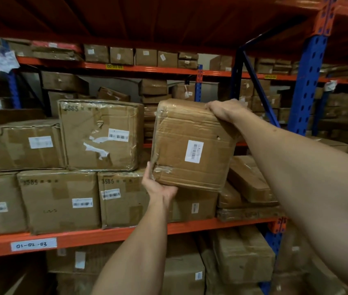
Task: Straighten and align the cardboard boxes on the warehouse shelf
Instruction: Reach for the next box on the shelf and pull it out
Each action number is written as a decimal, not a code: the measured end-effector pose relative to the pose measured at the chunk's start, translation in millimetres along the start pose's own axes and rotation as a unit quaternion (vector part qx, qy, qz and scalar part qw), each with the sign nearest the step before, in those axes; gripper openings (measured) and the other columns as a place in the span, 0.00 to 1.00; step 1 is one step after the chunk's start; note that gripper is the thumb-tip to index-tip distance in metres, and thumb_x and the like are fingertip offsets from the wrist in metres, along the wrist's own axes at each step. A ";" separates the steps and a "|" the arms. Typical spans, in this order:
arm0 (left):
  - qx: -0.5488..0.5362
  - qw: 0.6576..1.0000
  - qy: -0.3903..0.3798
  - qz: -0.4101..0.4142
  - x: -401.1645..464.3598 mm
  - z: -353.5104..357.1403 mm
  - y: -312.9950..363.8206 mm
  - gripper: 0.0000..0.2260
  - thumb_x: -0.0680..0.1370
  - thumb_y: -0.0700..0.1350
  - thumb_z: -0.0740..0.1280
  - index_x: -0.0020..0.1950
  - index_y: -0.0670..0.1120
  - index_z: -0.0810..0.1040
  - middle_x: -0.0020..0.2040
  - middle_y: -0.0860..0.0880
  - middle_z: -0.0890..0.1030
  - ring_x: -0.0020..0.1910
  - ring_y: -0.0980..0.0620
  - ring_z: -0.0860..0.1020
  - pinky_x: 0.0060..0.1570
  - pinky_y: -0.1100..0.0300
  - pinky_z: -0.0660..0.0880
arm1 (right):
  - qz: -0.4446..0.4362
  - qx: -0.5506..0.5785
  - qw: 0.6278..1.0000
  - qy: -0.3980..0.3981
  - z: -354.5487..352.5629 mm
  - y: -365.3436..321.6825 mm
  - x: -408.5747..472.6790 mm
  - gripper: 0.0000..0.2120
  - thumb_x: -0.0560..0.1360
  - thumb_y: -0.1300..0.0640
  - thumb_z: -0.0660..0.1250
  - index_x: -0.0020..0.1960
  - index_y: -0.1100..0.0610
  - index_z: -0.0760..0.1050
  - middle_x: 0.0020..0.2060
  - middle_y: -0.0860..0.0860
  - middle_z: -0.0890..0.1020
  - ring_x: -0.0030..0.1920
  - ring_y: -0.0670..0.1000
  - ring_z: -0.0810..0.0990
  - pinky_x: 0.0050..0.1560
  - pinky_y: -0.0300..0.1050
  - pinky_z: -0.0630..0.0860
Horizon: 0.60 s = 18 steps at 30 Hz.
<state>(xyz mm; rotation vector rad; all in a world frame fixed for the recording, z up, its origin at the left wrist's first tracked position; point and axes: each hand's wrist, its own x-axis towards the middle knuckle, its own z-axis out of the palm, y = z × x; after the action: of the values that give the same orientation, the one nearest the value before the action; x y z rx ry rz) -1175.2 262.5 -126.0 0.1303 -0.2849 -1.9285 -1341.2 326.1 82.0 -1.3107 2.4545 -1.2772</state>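
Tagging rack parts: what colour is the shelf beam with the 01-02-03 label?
Orange beam, white label; head view.

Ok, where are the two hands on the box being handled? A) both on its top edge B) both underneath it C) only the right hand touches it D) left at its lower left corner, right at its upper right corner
D: the left hand cups the lower left corner of the tilted cardboard box, and the right hand grips its upper right corner.

Two hands hold a taped box (pixel 192 145) tilted above a shelf (pixel 105 234) of boxes — left hand (pixel 159 186) under its corner, right hand (pixel 224 109) gripping its top.
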 end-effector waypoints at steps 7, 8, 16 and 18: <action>0.192 0.978 -0.070 0.032 -2.2 90.7 48.2 0.18 0.80 0.50 0.63 0.58 0.40 0.85 0.60 0.35 0.83 0.60 0.36 0.80 0.67 0.37 0.72 | 0.065 0.326 0.942 0.037 -18.2 67.9 20.1 0.50 0.55 0.32 0.72 0.74 0.52 0.77 0.71 0.50 0.79 0.60 0.57 0.82 0.61 0.58 0.81; 0.233 0.968 -0.078 0.051 -4.6 107.5 56.1 0.16 0.80 0.49 0.63 0.54 0.41 0.87 0.57 0.36 0.85 0.56 0.38 0.82 0.64 0.38 0.75 | 0.068 0.376 0.923 0.036 -15.4 72.2 20.3 0.51 0.56 0.33 0.72 0.77 0.51 0.74 0.72 0.48 0.78 0.60 0.55 0.82 0.60 0.58 0.82; 0.493 0.855 -0.082 0.137 -25.6 219.1 92.2 0.11 0.79 0.48 0.64 0.40 0.48 0.82 0.38 0.48 0.86 0.33 0.49 0.84 0.43 0.57 0.79 | 0.098 0.564 0.820 -0.008 20.1 68.5 6.4 0.18 0.75 0.39 0.68 0.55 0.50 0.85 0.49 0.55 0.89 0.47 0.59 0.88 0.46 0.60 0.87; 0.531 0.834 -0.066 0.131 -22.1 222.2 92.6 0.10 0.77 0.48 0.64 0.40 0.48 0.83 0.39 0.49 0.86 0.35 0.50 0.84 0.43 0.58 0.79 | 0.119 0.578 0.807 -0.028 36.8 73.4 2.2 0.23 0.74 0.37 0.67 0.59 0.51 0.85 0.51 0.56 0.89 0.48 0.60 0.88 0.46 0.62 0.87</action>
<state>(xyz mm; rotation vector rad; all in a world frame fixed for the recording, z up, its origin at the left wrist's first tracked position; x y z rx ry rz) -1133.7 281.4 111.4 0.6509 -1.3790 -1.3056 -1375.0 322.3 7.2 -0.6175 1.1784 -2.0245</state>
